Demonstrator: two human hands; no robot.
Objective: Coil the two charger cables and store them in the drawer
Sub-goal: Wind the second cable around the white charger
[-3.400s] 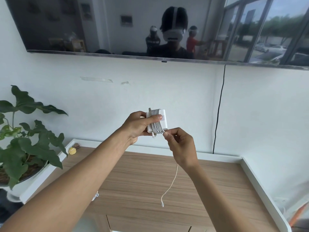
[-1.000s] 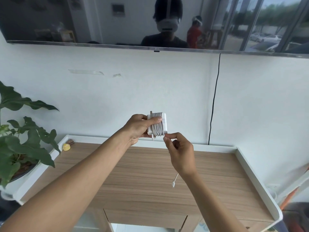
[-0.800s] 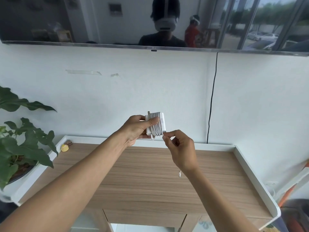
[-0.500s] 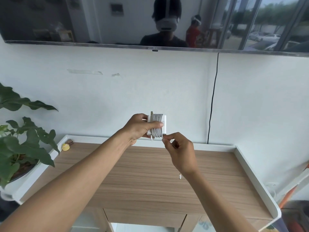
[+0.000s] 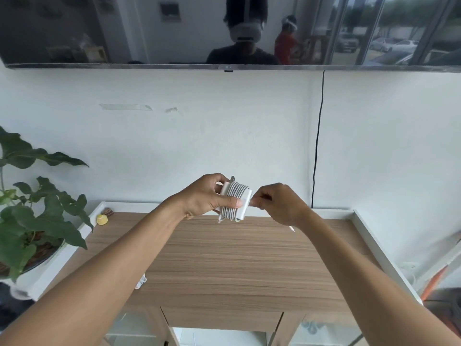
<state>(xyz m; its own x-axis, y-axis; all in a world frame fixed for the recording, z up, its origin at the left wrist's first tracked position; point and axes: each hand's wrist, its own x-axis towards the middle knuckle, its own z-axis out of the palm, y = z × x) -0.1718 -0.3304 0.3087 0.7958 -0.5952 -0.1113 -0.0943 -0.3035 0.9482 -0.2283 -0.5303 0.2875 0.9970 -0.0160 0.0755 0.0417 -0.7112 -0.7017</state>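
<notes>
Above the wooden table (image 5: 237, 258), left to right:
Left hand (image 5: 208, 196): closed around the white charger (image 5: 234, 201), thumb pressed across its coils.
Charger: grey cable wound tight round it.
Right hand (image 5: 277, 206): pinching the cable end just beside the charger's right edge.

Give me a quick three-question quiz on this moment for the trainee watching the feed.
1. True or false: the white charger lies on the wooden desk.
2. Which hand pinches the loose cable end?
3. What is beside the desk on the left: A) lamp, B) potted plant, C) chair?

Key: 1. False, the left hand holds it above the desk, with the cable wound around it. 2. The right hand. 3. B.
</notes>
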